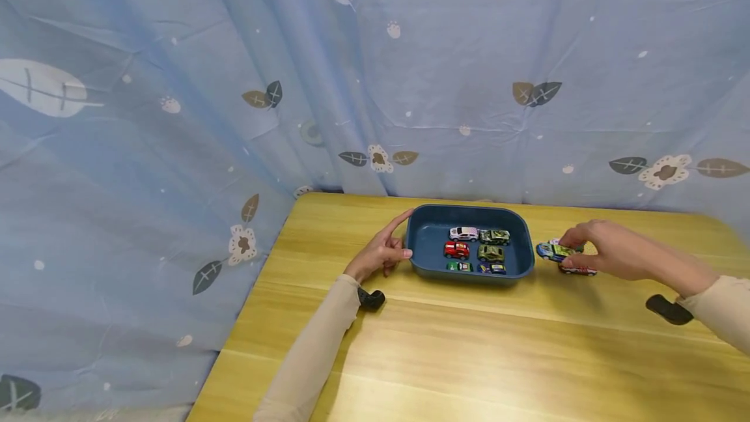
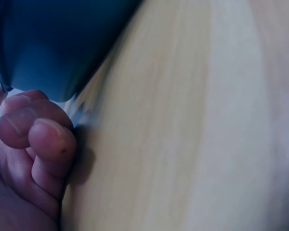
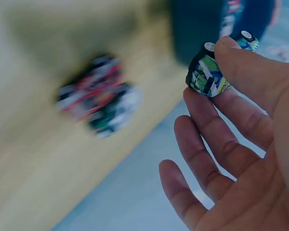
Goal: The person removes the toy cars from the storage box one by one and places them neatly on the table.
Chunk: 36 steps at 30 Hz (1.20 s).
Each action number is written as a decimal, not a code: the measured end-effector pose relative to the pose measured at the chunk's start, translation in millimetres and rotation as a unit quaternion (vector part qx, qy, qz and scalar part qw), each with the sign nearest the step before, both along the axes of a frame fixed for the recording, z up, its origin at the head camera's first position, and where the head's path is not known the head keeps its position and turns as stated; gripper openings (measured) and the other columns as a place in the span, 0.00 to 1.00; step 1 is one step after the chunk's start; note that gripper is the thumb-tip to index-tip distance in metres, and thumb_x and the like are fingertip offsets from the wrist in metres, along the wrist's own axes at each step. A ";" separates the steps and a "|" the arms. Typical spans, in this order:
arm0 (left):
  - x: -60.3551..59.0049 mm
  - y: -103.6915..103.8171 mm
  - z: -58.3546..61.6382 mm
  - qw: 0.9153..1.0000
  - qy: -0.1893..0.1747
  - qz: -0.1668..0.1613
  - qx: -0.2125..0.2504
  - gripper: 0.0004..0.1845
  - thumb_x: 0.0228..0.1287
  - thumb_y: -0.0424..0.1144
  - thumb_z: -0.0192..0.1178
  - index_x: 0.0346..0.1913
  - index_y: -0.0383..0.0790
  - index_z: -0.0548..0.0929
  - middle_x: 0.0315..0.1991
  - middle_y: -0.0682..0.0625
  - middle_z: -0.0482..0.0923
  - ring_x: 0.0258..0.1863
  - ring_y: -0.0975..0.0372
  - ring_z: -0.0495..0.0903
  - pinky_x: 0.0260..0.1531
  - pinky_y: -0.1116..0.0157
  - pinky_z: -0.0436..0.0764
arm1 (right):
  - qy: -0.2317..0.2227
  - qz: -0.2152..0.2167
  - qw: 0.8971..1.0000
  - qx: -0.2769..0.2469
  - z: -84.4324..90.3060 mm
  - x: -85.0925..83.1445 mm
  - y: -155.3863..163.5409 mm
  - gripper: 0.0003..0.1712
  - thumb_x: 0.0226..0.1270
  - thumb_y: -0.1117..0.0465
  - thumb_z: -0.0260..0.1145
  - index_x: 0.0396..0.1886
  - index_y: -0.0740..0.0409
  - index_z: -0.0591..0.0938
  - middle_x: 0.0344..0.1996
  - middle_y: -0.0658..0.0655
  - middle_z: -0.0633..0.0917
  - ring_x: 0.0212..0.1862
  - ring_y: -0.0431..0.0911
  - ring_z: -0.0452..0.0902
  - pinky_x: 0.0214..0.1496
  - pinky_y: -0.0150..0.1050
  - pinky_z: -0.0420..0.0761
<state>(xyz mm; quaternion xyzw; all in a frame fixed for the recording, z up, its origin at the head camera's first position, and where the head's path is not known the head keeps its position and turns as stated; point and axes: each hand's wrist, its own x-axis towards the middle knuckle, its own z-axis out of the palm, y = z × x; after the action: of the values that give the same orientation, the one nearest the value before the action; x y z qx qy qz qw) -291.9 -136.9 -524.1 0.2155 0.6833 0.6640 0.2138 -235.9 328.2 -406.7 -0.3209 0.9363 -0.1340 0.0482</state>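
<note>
A dark blue bin stands on the table with several toy cars inside, among them a red car, a white car and an olive-green car. At its left end, my left hand touches the rim and wall with a straight index finger and thumb; the other fingers are bent beneath. Right of the bin, my right hand pinches a blue-and-green toy car between thumb and fingers. Below that hand lie a red-and-white car and a green-and-white car, side by side on the table.
The wooden table meets a blue leaf-patterned curtain along its back and left edges. The bin stands near the back edge. Each wrist carries a black camera strap piece.
</note>
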 end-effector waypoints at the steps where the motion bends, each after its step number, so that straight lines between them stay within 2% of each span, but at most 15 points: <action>1: 0.2 0.1 -0.5 1.000 0.000 0.001 0.000 0.48 0.71 0.33 0.66 0.85 0.72 0.56 0.18 0.46 0.61 0.14 0.53 0.58 0.14 0.61 0.67 | 0.010 -0.005 1.000 0.012 -5.1 3.5 8.5 0.13 0.66 0.54 0.78 0.47 0.53 0.90 0.42 0.43 0.89 0.43 0.44 0.87 0.44 0.42 0.86; 8: -0.5 -1.3 0.2 1.000 -0.002 0.007 -0.001 0.48 0.71 0.33 0.66 0.85 0.70 0.56 0.20 0.39 0.58 0.14 0.52 0.57 0.14 0.61 0.67 | 0.070 -0.016 0.995 0.064 -38.6 27.6 51.6 0.15 0.57 0.53 0.84 0.42 0.49 0.91 0.37 0.41 0.87 0.38 0.43 0.82 0.37 0.41 0.83; 13: -1.2 -1.6 2.3 1.000 0.000 0.009 -0.004 0.48 0.71 0.33 0.66 0.85 0.69 0.56 0.22 0.35 0.57 0.14 0.53 0.57 0.14 0.61 0.67 | 0.093 -0.028 0.992 0.078 -54.8 36.6 62.7 0.17 0.53 0.51 0.85 0.40 0.51 0.90 0.35 0.43 0.86 0.36 0.43 0.80 0.37 0.44 0.84; 18: -1.9 -0.2 0.3 1.000 -0.001 0.006 -0.006 0.48 0.71 0.33 0.66 0.85 0.70 0.55 0.20 0.37 0.57 0.14 0.53 0.55 0.14 0.62 0.67 | 0.113 -0.030 0.990 0.075 -66.4 38.6 67.3 0.19 0.49 0.49 0.87 0.38 0.51 0.90 0.34 0.43 0.85 0.35 0.43 0.79 0.36 0.45 0.83; 21: -0.9 0.4 0.0 1.000 -0.004 0.005 -0.007 0.48 0.72 0.33 0.65 0.85 0.70 0.55 0.20 0.39 0.57 0.14 0.52 0.55 0.14 0.61 0.67 | 0.128 -0.022 0.989 0.068 -72.0 38.0 69.4 0.19 0.48 0.50 0.87 0.37 0.51 0.90 0.33 0.43 0.84 0.35 0.44 0.79 0.35 0.46 0.84; 26: 0.0 0.4 1.2 1.000 -0.002 0.002 -0.006 0.49 0.71 0.31 0.65 0.86 0.64 0.53 0.19 0.42 0.59 0.13 0.53 0.57 0.13 0.60 0.68 | 0.154 -0.016 0.987 0.052 -75.6 37.2 68.4 0.19 0.47 0.51 0.87 0.37 0.50 0.91 0.32 0.42 0.84 0.35 0.43 0.79 0.35 0.45 0.84; 36: -1.7 0.2 -0.6 1.000 -0.001 0.006 -0.010 0.49 0.70 0.32 0.66 0.86 0.67 0.55 0.18 0.46 0.60 0.13 0.54 0.57 0.14 0.61 0.68 | 0.141 -0.023 0.989 0.046 -79.0 37.0 62.9 0.18 0.51 0.52 0.86 0.40 0.52 0.91 0.34 0.44 0.85 0.36 0.44 0.80 0.37 0.47 0.84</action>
<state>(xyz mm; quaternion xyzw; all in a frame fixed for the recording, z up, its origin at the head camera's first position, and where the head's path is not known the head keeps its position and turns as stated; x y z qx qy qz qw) -293.6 -136.7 -524.7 0.2091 0.6909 0.6585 0.2127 -199.0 391.1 -485.7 -0.3123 0.9461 -0.0450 -0.0729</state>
